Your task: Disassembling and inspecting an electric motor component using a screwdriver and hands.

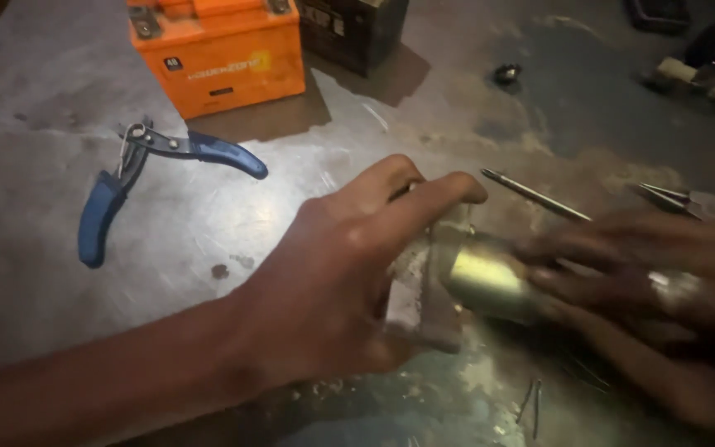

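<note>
My left hand (333,281) grips the flanged grey end (428,302) of a metal cylinder lying on a worn metal table (35,165). The cylinder's shiny brass-coloured body (482,281) points to the right. My right hand (647,290) is blurred and wraps over the far end of that body, fingers laid along it. A ring shows on one finger of the right hand.
Blue-handled pliers (126,186) lie open at the left. An orange battery (217,54) and a black box (353,29) stand at the back. A thin metal rod (535,196) and pointed tool tips (672,199) lie at the right. Small nails (531,401) lie near the front edge.
</note>
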